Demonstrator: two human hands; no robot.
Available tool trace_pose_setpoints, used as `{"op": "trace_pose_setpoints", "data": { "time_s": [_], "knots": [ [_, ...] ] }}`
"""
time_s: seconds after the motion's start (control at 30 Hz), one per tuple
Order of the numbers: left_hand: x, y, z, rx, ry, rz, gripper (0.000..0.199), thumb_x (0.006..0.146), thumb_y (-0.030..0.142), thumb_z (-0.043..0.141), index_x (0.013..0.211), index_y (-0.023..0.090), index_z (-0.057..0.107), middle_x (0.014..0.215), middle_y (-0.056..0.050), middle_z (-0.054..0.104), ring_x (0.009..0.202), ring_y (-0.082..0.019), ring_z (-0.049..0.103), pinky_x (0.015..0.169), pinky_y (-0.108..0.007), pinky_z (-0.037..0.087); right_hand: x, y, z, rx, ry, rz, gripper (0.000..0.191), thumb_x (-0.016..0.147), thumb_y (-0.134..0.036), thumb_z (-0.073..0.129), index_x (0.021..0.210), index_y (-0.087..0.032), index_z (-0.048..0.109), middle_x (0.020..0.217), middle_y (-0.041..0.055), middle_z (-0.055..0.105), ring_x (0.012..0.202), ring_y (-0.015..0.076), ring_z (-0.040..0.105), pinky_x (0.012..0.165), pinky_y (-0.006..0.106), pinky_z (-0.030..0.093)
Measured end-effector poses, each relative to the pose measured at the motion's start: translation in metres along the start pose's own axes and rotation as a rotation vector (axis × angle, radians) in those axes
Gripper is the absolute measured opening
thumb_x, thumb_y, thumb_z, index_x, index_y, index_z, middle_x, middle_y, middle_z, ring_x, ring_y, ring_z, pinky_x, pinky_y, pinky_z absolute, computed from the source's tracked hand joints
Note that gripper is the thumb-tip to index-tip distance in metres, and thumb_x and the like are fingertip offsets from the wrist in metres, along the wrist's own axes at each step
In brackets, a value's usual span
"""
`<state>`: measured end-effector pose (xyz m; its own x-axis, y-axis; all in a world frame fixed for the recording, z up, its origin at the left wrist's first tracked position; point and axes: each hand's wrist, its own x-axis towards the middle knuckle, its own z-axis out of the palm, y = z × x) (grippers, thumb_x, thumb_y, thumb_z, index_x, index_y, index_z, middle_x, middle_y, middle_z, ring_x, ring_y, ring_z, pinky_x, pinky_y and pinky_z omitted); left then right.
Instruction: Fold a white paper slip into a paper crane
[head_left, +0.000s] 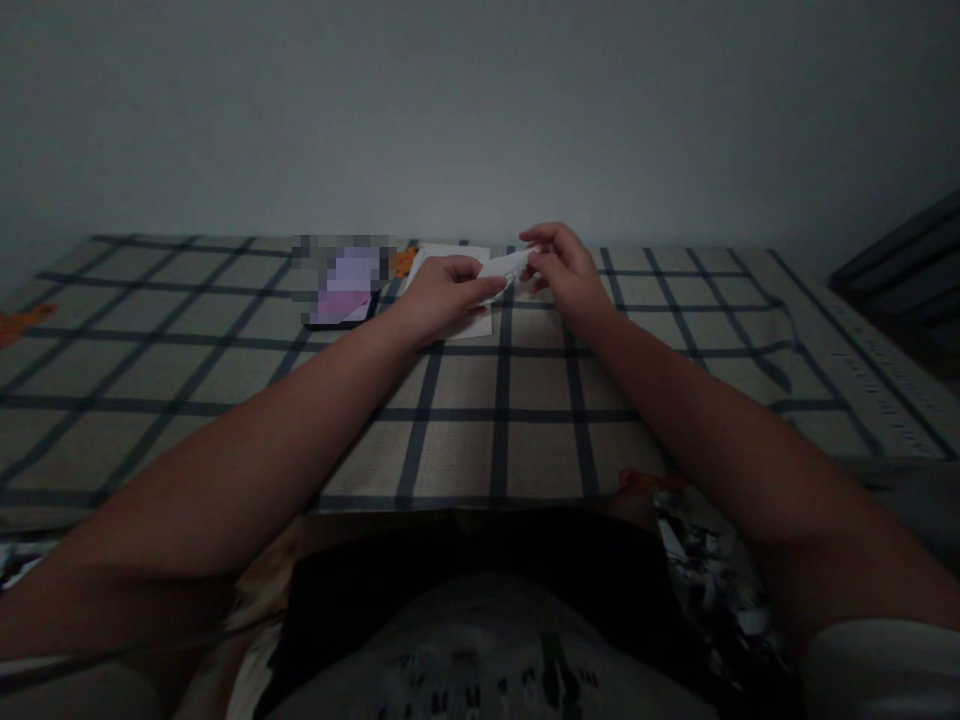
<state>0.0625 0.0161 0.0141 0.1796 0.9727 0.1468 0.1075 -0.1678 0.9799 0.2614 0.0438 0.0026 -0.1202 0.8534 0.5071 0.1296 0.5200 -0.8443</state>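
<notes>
A small piece of folded white paper [504, 267] is held up between my two hands, over the middle of the table's far half. My left hand [448, 287] pinches its left end between thumb and fingers. At its right end, my right hand [561, 265] has thumb and index finger closed on the tip, while the other fingers are partly curled. Beneath my left hand lies a flat white sheet [480, 325], mostly covered by that hand. Fine detail on the held paper is too dim to make out.
A checked cloth [465, 455] covers the table. Left of my left hand rests a phone [349, 285] with a lit, partly blurred screen. A pale wall [480, 120] rises behind the table. Dark slatted furniture [907, 260] stands at the right.
</notes>
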Motion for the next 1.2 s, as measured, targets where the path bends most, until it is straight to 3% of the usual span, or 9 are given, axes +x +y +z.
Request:
{"op": "trace_pose_setpoints", "data": {
  "time_s": [0.13,0.27,0.43,0.7,1.0,1.2],
  "knots": [
    [0.0,-0.004,-0.001,0.069,-0.015,0.042,0.025,0.074,0.03,0.082,0.064,0.018,0.062,0.058,0.001,0.055,0.052,-0.009,0.052,0.05,-0.022,0.042,-0.002,0.002,-0.004,-0.119,-0.048,-0.157,0.034,0.102,-0.05,0.055,0.121,-0.024,0.064,0.105,0.0047,0.068,0.097,0.0183,0.067,0.077,0.03,0.058],
    [-0.001,-0.006,-0.001,0.125,-0.044,0.106,0.025,0.075,0.034,0.082,0.068,0.018,0.064,0.059,0.002,0.055,0.052,-0.009,0.05,0.048,-0.02,0.038,-0.004,0.001,-0.002,-0.257,-0.15,-0.258,0.033,0.094,-0.048,0.066,0.113,-0.021,0.072,0.109,0.0073,0.071,0.104,0.0227,0.066,0.083,0.034,0.058],
    [0.001,-0.005,-0.001,0.101,-0.046,0.107,0.02,0.079,0.034,0.078,0.077,0.016,0.07,0.067,-0.001,0.063,0.059,-0.011,0.058,0.056,-0.022,0.047,-0.003,0.001,0.0,-0.311,-0.148,-0.308,0.027,0.092,-0.042,0.068,0.105,-0.02,0.077,0.103,0.007,0.073,0.097,0.0219,0.067,0.076,0.033,0.057],
    [-0.004,0.002,0.0,0.05,-0.049,0.078,0.017,0.085,0.034,0.074,0.086,0.016,0.074,0.078,-0.004,0.072,0.072,-0.015,0.068,0.071,-0.029,0.056,-0.001,0.001,-0.003,-0.349,-0.115,-0.358,0.03,0.093,-0.046,0.067,0.103,-0.019,0.075,0.1,0.0068,0.073,0.092,0.0209,0.067,0.074,0.033,0.056],
    [-0.005,0.004,-0.002,0.1,-0.087,0.098,0.019,0.08,0.032,0.079,0.079,0.015,0.072,0.067,-0.001,0.067,0.061,-0.01,0.062,0.064,-0.022,0.052,-0.002,0.002,-0.004,-0.369,-0.124,-0.383,0.029,0.095,-0.045,0.063,0.103,-0.018,0.07,0.097,0.0058,0.07,0.088,0.0189,0.066,0.071,0.03,0.054],
    [0.0,0.002,-0.002,0.008,-0.084,0.051,0.019,0.083,0.031,0.077,0.075,0.014,0.072,0.063,-0.002,0.066,0.055,-0.009,0.058,0.059,-0.021,0.051,-0.004,-0.004,-0.002,-0.404,-0.147,-0.424,0.023,0.096,-0.041,0.061,0.102,-0.02,0.069,0.1,0.0069,0.069,0.095,0.0204,0.064,0.082,0.034,0.054]
  ]
}}
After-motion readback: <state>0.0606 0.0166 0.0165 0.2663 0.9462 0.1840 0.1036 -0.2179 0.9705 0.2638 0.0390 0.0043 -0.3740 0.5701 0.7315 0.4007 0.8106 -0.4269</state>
